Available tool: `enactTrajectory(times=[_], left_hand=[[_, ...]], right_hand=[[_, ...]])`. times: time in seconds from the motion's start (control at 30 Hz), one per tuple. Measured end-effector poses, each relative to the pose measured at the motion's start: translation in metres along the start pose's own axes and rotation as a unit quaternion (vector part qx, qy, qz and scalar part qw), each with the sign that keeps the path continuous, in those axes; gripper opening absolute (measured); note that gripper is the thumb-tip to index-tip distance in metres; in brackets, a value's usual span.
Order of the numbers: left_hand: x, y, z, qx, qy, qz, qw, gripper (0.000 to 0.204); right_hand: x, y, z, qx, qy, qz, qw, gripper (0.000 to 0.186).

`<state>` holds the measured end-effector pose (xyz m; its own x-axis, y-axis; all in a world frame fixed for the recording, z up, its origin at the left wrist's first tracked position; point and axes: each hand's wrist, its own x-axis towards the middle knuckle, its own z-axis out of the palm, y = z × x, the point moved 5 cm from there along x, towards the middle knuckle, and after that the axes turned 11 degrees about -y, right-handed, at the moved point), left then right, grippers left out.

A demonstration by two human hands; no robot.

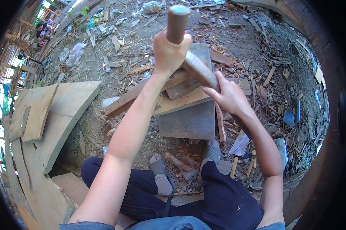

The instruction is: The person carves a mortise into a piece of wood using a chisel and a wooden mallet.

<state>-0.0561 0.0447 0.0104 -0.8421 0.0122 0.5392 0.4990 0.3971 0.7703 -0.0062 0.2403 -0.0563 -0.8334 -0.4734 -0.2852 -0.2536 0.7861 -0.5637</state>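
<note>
Hands clamp a long wooden handle (pixel 188 53) raised over a heap of scrap timber on littered ground. Left hand (pixel 169 51) has its grip clenched high on the shaft, just below the rounded butt end at the top of the frame; right hand (pixel 228 96) grasps the same shaft lower down, fingers wrapped around it, so both hands sit well apart along one tool. Its working end is hidden behind the right forearm and cannot be made out. Beneath the handle lie crossed wooden planks (pixel 169 97), resting on a flat grey board (pixel 188 120) laid on the dirt. Person is seated in dark trousers, with feet in grey socks (pixel 161 172) planted either side of a splintered chunk of reddish wood (pixel 178 161) just below the board. Curved wooden slabs (pixel 54 115) are stacked to the left. Chips, offcuts and scraps of plastic are strewn across the ground (pixel 257 50) beyond.
</note>
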Motion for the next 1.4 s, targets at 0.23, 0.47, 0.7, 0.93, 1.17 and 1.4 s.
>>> enactTrajectory(times=[0.23, 0.47, 0.7, 0.93, 1.17, 1.4], left_hand=[[-0.031, 0.035, 0.025, 0.042, -0.045, 0.122, 0.991, 0.012], [-0.087, 0.058, 0.047, 0.072, -0.122, 0.263, 0.954, 0.025], [-0.082, 0.047, 0.032, 0.069, -0.082, 0.263, 0.959, 0.021], [-0.023, -0.006, -0.034, -0.161, 0.193, -0.021, 0.968, 0.017], [-0.066, -0.071, -0.104, -0.321, 0.455, -0.131, 0.82, 0.022], [-0.055, -0.049, -0.142, -0.243, 0.434, -0.053, 0.866, 0.026]], right_hand=[[-0.002, -0.014, 0.009, -0.061, -0.041, 0.036, 0.997, 0.065], [-0.018, 0.002, 0.016, -0.043, -0.062, -0.007, 0.997, 0.069], [-0.015, -0.004, 0.01, -0.037, -0.052, 0.042, 0.997, 0.063], [0.01, -0.003, 0.003, -0.06, -0.026, 0.029, 0.997, 0.062], [0.002, -0.008, 0.004, -0.063, -0.031, 0.028, 0.997, 0.061], [0.003, -0.01, 0.006, -0.055, -0.059, 0.039, 0.996, 0.064]])
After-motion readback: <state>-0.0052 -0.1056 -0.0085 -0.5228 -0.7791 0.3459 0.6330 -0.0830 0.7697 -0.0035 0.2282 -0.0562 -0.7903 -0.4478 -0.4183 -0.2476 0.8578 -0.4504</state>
